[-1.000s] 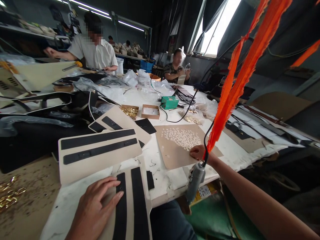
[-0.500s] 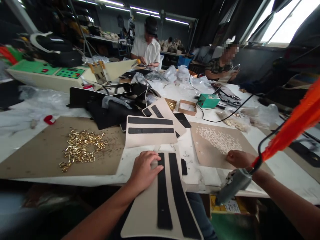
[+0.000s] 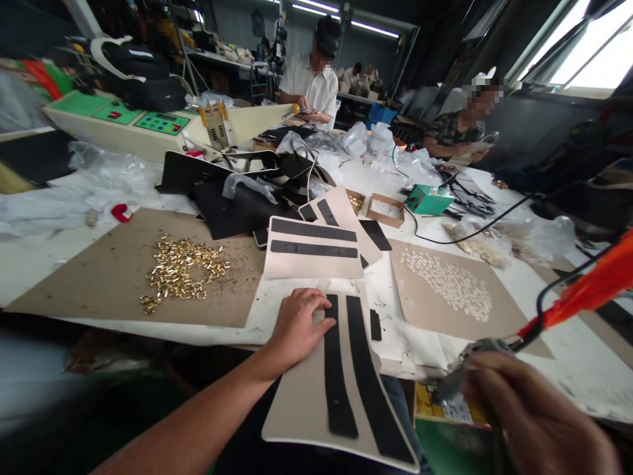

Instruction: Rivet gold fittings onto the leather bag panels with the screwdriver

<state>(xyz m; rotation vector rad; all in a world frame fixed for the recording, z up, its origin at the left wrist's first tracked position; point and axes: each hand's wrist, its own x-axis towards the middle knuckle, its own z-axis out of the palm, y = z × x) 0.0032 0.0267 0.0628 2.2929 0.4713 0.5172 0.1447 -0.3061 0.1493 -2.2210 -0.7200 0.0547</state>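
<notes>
My left hand (image 3: 299, 326) grips the upper left part of a beige panel (image 3: 297, 409), thumb on top near a black strip (image 3: 339, 376). A second, wider black strip (image 3: 373, 376) runs alongside. The panel's near end extends over my lap. My right hand (image 3: 529, 409), blurred, is at the lower right with fingers curled together; anything between them is too small or smeared to make out. It overlaps a grey hand tool (image 3: 487, 345) hanging on a cord with orange cloth (image 3: 588, 284). Small clear discs (image 3: 450, 280) lie on a brown board (image 3: 514, 310) beyond.
A similar panel (image 3: 314, 264) lies just ahead. Gold metal buckles (image 3: 182, 267) are heaped on the left board (image 3: 99, 284). Black pieces (image 3: 232, 204), a green box (image 3: 429, 200) and a cream machine (image 3: 123, 135) stand farther back. Two people (image 3: 314, 86) work across the table.
My right hand has drawn back from the clear discs toward me, to the grey tool. My left hand keeps its place on the panel. The view has shifted slightly left.
</notes>
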